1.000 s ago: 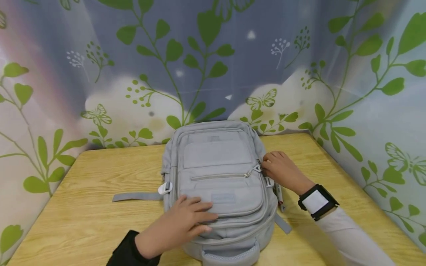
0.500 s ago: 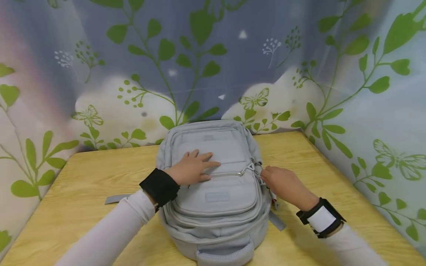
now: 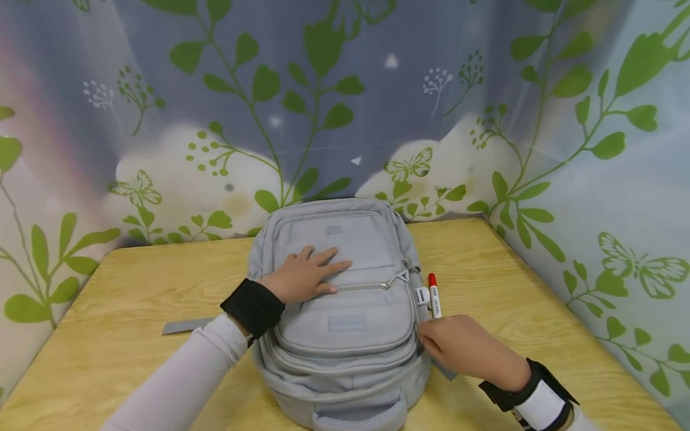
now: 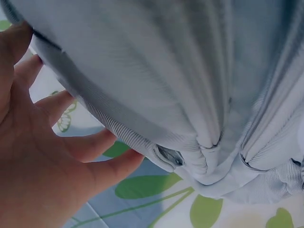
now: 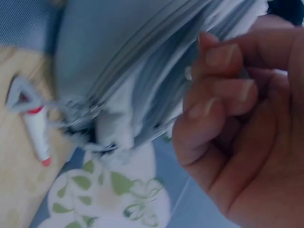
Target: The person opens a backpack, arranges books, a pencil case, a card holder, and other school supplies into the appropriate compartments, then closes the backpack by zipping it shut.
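A grey backpack [image 3: 361, 239] lies front side up on a wooden table. My left hand [image 3: 299, 276] rests on its front panel with fingers spread; in the left wrist view the fingertips touch the fabric's edge. At the bag's right side my right hand [image 3: 463, 347] has curled fingers and pinches a zipper pull, mostly hidden by the fingers, along the edge of the front compartment. The right wrist view shows that hand [image 5: 237, 123] beside the zipper tracks [image 5: 156, 38]. Triangular pulls [image 3: 401, 275] hang farther up the same side.
A white marker with a red cap [image 3: 434, 296] lies on the table [image 3: 485, 269] just right of the bag. A grey strap [image 3: 185, 325] sticks out at the left. The carry handle [image 3: 361, 419] faces me. A patterned curtain [image 3: 242, 120] surrounds the table.
My left hand has moved up from the lower front to the middle of the bag. My right hand has slid down the right side toward me, and the marker has come into full view.
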A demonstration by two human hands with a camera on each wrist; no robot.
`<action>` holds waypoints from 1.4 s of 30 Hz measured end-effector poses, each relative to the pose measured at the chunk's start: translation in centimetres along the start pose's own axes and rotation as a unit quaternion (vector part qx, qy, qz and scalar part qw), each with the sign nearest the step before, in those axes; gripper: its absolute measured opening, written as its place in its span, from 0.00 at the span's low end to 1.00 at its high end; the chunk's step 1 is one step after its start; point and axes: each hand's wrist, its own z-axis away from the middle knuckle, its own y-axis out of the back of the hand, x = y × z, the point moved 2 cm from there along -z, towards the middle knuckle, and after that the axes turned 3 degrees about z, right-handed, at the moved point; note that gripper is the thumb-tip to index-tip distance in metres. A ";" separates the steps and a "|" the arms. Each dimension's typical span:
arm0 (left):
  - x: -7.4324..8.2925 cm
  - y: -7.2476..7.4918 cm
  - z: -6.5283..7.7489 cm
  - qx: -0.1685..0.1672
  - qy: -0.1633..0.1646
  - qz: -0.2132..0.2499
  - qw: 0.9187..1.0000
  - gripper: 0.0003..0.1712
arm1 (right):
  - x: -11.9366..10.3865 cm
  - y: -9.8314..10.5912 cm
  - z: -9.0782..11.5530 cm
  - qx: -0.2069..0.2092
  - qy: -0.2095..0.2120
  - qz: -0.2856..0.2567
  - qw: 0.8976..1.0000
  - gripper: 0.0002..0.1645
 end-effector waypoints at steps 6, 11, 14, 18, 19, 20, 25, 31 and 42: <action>0.2 0.4 0.4 0.008 0.016 -0.014 1.000 0.34 | -3.4 0.9 0.0 -0.003 0.066 -0.013 0.998 0.20; 0.4 0.2 0.1 -0.005 0.028 -0.004 1.000 0.33 | -6.7 1.1 -1.5 -0.005 0.131 0.015 0.991 0.20; 0.5 0.0 0.0 -0.011 0.031 0.011 0.999 0.33 | -8.6 0.9 -3.0 0.000 0.175 0.030 0.984 0.20; 0.4 -0.3 0.0 -0.010 0.029 0.035 0.999 0.33 | -10.7 0.9 -5.2 0.010 0.213 0.038 0.976 0.15; 0.4 -0.3 0.1 -0.008 0.026 0.041 0.999 0.33 | -11.1 1.0 -5.7 0.012 0.216 0.042 0.975 0.14; 0.3 -0.3 0.2 -0.007 0.023 0.045 0.999 0.33 | -11.3 1.1 -6.1 0.013 0.216 0.048 0.975 0.13; 1.0 0.3 1.7 -0.020 -0.005 0.059 0.998 0.30 | -11.5 1.5 -6.6 -0.006 0.166 0.017 0.986 0.12; 4.2 0.6 6.3 0.016 -0.105 0.079 0.991 0.23 | -10.5 1.4 -5.7 -0.010 0.063 -0.137 0.989 0.16; 7.0 -1.2 8.5 0.116 -0.136 0.206 0.962 0.07 | -10.4 2.4 -5.0 0.014 0.002 -0.246 0.969 0.21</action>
